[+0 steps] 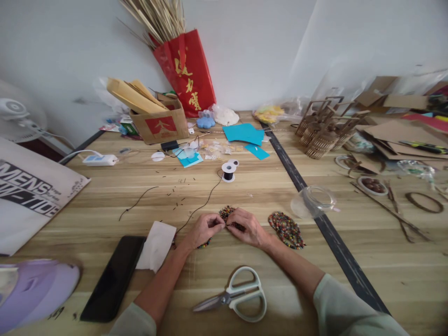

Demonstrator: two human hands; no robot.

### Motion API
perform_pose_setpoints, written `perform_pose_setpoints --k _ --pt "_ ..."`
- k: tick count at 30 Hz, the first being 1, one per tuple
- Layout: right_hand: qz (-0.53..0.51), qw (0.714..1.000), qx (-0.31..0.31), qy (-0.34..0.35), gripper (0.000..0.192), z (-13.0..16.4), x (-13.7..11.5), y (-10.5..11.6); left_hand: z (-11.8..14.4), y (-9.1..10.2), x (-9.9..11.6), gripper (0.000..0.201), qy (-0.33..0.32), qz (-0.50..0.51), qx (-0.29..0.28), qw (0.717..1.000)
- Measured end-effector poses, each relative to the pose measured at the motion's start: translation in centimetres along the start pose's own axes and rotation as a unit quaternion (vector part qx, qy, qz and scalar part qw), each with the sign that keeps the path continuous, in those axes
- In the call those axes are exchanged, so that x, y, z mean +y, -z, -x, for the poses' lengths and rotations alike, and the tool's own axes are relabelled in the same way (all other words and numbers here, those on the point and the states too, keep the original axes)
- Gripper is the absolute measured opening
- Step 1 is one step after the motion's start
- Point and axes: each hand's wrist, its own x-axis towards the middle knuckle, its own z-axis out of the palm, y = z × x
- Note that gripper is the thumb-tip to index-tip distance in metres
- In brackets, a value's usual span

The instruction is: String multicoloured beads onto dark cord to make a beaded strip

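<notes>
My left hand [204, 228] and my right hand [247, 226] meet at the table's middle, fingertips pinched together over a small multicoloured beaded piece [227, 213]. A thin black thread [205, 204] runs from my hands up to a small spool [228, 171]. Part of the beadwork shows under my left hand. A finished leaf-shaped beaded piece [287, 229] lies just right of my right hand. Which hand grips the thread I cannot tell.
Scissors [236, 296] lie near the front edge. A black phone [114, 276] and white tissue [157, 246] sit at left, a clear plastic lid [314, 201] at right. A cardboard box [159, 122], red bag [187, 72] and cardboard scraps [395, 140] fill the back.
</notes>
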Motion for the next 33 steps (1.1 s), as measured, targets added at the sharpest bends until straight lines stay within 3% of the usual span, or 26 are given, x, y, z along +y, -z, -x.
perform_pose_setpoints --k 33 --pt "-0.012 1.0 -0.005 0.001 0.009 0.12 0.23 0.01 0.0 -0.09 -0.34 0.011 0.013 -0.014 -0.008 1.0"
